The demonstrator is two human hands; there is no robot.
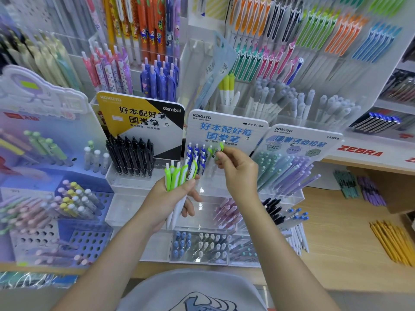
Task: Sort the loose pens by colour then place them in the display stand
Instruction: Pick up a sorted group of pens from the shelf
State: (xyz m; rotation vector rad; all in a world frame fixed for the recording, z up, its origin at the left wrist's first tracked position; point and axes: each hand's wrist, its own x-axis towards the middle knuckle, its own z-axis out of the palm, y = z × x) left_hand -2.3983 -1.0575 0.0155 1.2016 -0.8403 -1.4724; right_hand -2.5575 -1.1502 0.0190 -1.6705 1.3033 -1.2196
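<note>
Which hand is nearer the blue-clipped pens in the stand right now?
Right. The right hand pinches a green pen just beside the blue-clipped pens; the left hand grips a bundle lower, in front.

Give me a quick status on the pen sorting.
Left hand grips green pen bunch. Right hand pinches one green pen at display stand. Nothing blocking.

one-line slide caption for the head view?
Left hand holds green-clipped pens; right hand pinches one at the Kokuyo stand.

Green-and-white pens point(177, 176), blue-and-white pens point(195, 154), black pens point(132, 156), yellow-and-black sign point(143, 118).
</note>
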